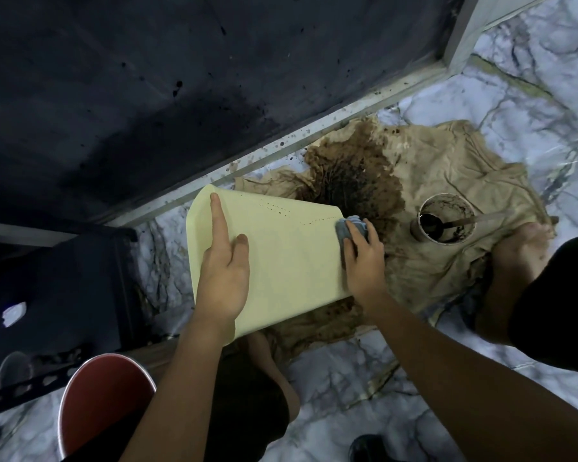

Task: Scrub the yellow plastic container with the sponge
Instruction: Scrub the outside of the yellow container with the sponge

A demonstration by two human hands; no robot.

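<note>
Head view: your hands work a yellow container (281, 248) tipped on its side over a stained cloth (447, 181).

Your left hand (222, 278) lies flat on the container's upper side, forefinger straight toward its rim. Your right hand (364, 258) curls round a grey sponge (347, 228), pressed to the container's base edge. Just beyond that grip stands a cup (446, 221) of dark liquid.

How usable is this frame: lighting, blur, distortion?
Head view: dim, uneven light; the dark wall loses detail, while the yellow container and both hands, left and right with the sponge, read clearly. Wide-angle bending at edges; slight softness overall.
</note>
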